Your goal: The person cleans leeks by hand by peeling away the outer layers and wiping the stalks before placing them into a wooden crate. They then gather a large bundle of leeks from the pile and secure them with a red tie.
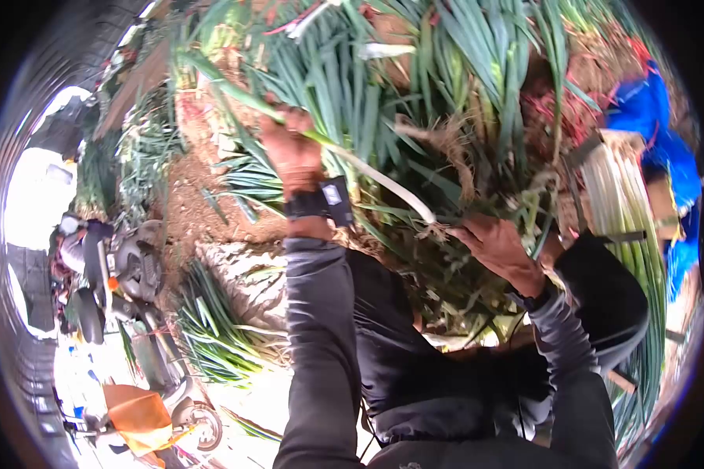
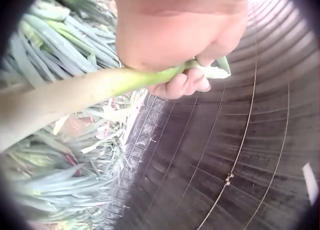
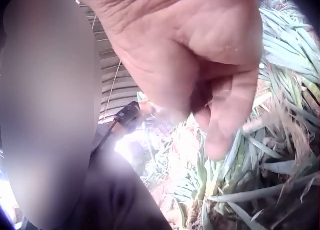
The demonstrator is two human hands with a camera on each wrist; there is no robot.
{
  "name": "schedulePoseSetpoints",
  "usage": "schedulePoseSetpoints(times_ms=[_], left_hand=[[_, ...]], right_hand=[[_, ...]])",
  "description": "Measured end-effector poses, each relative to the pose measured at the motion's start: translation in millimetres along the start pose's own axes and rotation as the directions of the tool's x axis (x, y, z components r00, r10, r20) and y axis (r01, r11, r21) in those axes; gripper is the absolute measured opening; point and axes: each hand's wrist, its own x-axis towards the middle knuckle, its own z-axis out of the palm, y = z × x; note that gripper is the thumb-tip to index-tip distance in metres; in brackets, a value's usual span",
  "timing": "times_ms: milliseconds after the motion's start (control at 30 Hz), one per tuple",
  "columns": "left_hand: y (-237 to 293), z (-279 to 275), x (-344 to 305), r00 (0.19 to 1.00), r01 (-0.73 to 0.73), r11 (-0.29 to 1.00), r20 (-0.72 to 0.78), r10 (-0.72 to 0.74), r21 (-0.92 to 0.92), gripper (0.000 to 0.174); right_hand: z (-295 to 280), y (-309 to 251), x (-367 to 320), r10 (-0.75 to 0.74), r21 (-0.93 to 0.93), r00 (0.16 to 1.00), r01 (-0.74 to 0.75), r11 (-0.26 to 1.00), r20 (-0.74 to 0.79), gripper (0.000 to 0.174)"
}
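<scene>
My left hand (image 1: 292, 148) grips a long green onion (image 1: 383, 181) around its green part, its fingers curled round it in the left wrist view. The white stem slants down to the right and ends in short roots. At that root end are the fingertips of my right hand (image 1: 499, 248). In the right wrist view this hand (image 3: 200, 59) has loosely bent fingers, and nothing shows between them. A thick heap of green onions (image 1: 321, 78) lies beyond both hands. Stripped leaves and dry roots (image 1: 446, 148) sit just past the right hand.
Cleaned green onions (image 1: 626, 187) lie in a long stack at the right, beside blue sheeting (image 1: 677, 164). A smaller bundle (image 1: 211, 328) lies at lower left on the ground. Further left stands a motorbike (image 1: 145, 344) near the ribbed wall (image 2: 215, 155).
</scene>
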Motion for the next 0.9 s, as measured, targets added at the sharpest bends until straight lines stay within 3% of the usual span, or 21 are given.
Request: schedulePoseSetpoints(times_ms=[33,100,133,233,267,300,333,367,433,533,567,600,633,667,700,733,800,867,900], left_hand=[[-1.8,5.3,-1.3,0.994,-0.011,0.988,-0.104,0.027,0.153,0.024],[-12.5,19.1,-5.6,0.957,0.007,0.909,-0.265,0.114,0.417,0.027],[-20.0,25.6,-11.4,0.963,0.031,0.911,-0.255,0.082,0.412,0.028],[-49.4,55.8,-34.3,0.992,0.025,0.845,-0.115,0.044,0.535,0.028],[-62.9,59.5,-40.7,0.997,0.014,0.824,-0.075,0.034,0.566,0.028],[-74.7,75.9,-51.3,0.993,0.079,0.805,-0.118,-0.011,0.587,0.027],[-89.7,83.3,-60.3,0.994,0.101,0.816,-0.081,-0.067,0.569,0.027],[-100.7,84.0,-69.9,0.991,0.129,0.824,-0.051,-0.121,0.552,0.026],[-103.8,72.8,-66.9,0.988,-0.025,0.746,0.132,-0.084,0.665,0.029],[-84.9,70.4,-45.1,0.981,0.027,0.847,-0.177,0.08,0.531,0.025],[-72.9,62.1,-35.7,0.945,0.045,0.875,-0.304,0.119,0.482,0.025],[-57.9,62.1,-32.5,0.904,0.015,0.838,-0.365,0.222,0.546,0.024],[-40.9,32.8,-19.1,0.889,-0.029,0.887,-0.394,0.233,0.461,0.024],[-20.2,5.1,-7.0,0.902,-0.096,0.889,-0.339,0.269,0.449,0.029],[0.3,14.5,-5.9,0.811,-0.073,0.863,-0.474,0.343,0.5,0.031],[22.1,2.4,-0.7,0.776,-0.105,0.842,-0.486,0.403,0.53,0.029],[75.5,-20.5,-2.2,0.7,-0.17,0.766,-0.472,0.537,0.62,0.028],[131.8,-47.4,-19.2,0.603,-0.192,0.657,-0.44,0.665,0.729,0.03],[156.7,-60.2,-30.8,0.555,-0.176,0.601,-0.425,0.715,0.78,0.031]], right_hand=[[-11.9,-10.3,15.3,0.106,0.209,0.994,-0.097,0.973,-0.03,0.021],[-33.2,-33.9,44.2,0.344,0.587,0.939,-0.272,0.763,-0.011,0.024],[-30.1,-31.9,62.0,0.223,0.534,0.926,-0.028,0.845,-0.304,0.029],[-73.6,-63.4,128.1,0.381,0.739,0.901,-0.11,0.664,-0.208,0.049],[-76.0,-65.1,153.3,0.339,0.741,0.886,0.007,0.672,-0.316,0.056],[-93.3,-67.9,172.2,0.311,0.65,0.907,-0.056,0.758,-0.284,0.058],[-85.6,-56.9,198.1,0.218,0.579,0.878,0.08,0.811,-0.427,0.049],[-106.8,-68.7,198.8,0.291,0.832,0.951,-0.078,0.549,-0.102,0.037],[-89.2,-44.7,198.1,0.27,0.968,0.953,0.069,0.241,-0.135,0.026],[-71.8,-15.8,173.1,0.447,0.971,0.862,0.213,0.104,-0.238,0.017],[-67.4,2.9,150.9,0.44,0.955,0.85,0.229,0.188,-0.291,0.017],[-53.8,34.3,130.8,0.505,0.931,0.823,0.077,0.357,-0.261,0.023],[-40.3,65.6,110.7,0.567,0.861,0.791,-0.106,0.498,-0.23,0.029],[-26.7,96.4,90.5,0.626,0.756,0.755,-0.289,0.587,-0.198,0.034],[-13.9,106.7,68.2,0.653,0.574,0.75,-0.491,0.656,-0.105,0.031],[1.5,114.0,36.9,0.7,0.345,0.714,-0.652,0.675,-0.02,0.028],[55.1,187.1,-32.5,0.521,-0.102,0.815,-0.558,0.823,-0.253,0.019],[62.1,220.9,-83.3,0.44,-0.163,0.883,-0.464,0.871,-0.161,0.021],[52.5,209.8,-83.8,0.576,-0.291,0.818,-0.553,0.781,-0.007,0.029]])
